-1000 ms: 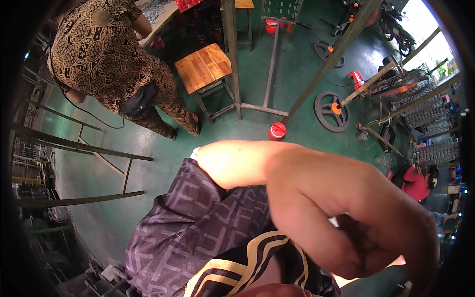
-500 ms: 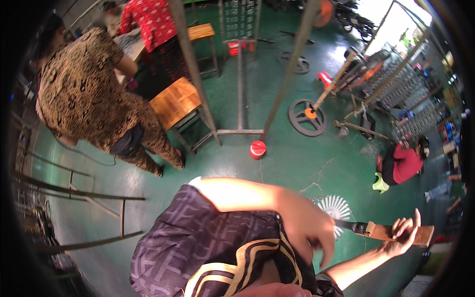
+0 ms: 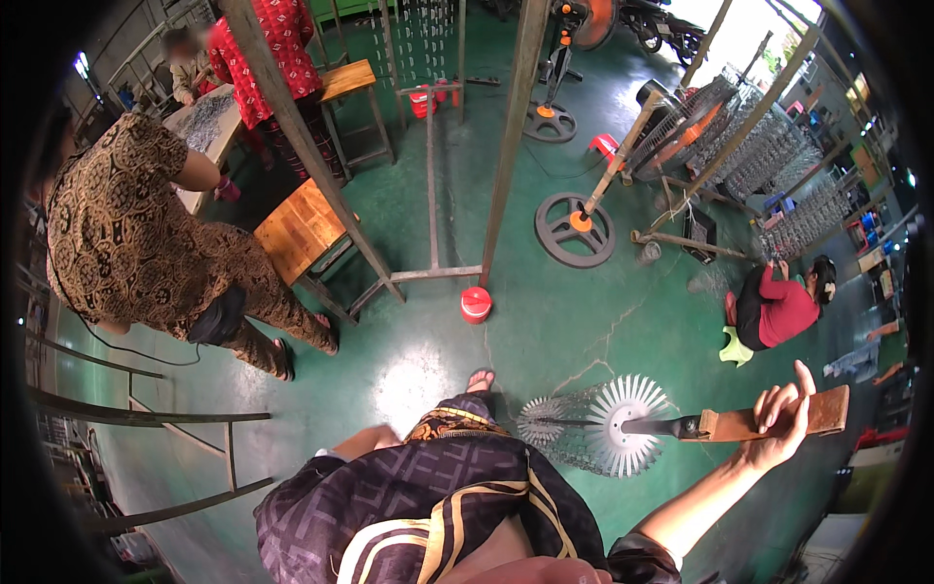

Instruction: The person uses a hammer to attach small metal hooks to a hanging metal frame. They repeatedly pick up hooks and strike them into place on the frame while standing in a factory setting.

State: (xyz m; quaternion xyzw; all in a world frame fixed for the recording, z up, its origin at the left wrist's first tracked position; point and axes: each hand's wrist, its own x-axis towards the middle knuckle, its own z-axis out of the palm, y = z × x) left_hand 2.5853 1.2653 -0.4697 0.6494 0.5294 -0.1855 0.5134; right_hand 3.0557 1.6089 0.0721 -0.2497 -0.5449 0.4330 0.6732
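The right hand (image 3: pixel 784 420) lies across a flat wooden plank (image 3: pixel 735 425) at the lower right of the frame, its fingers bent loosely over the wood and one finger pointing up past the plank's upper edge. Whether they close firmly around it, I cannot tell. The left hand is hidden, so its grip cannot be told; only the left forearm (image 3: pixel 362 441) shows, at the lower left of centre beside the dark patterned shirt (image 3: pixel 389 487).

The plank's left end meets a dark metal shaft (image 3: pixel 662 426), which runs to the hub of a pale metal disc (image 3: pixel 605 428) with narrow blades radiating from its edge, right of centre in the lower half. A second bladed disc (image 3: pixel 541 419) shows to its left, and rows of small metal pieces (image 3: pixel 584 453) span the space between the two.

Just left of these, near the centre, is a sandalled foot (image 3: pixel 480 380) on the green floor (image 3: pixel 525 341). Above it sits a red lidded bucket (image 3: pixel 476 306), near the base of a metal frame (image 3: pixel 433 175). A wooden stool (image 3: pixel 300 232) stands at upper left, beside a co-worker in brown patterned clothes (image 3: pixel 146 214). At the right, another worker in a red top (image 3: pixel 786 311) sits on a lime-green stool (image 3: pixel 736 346).
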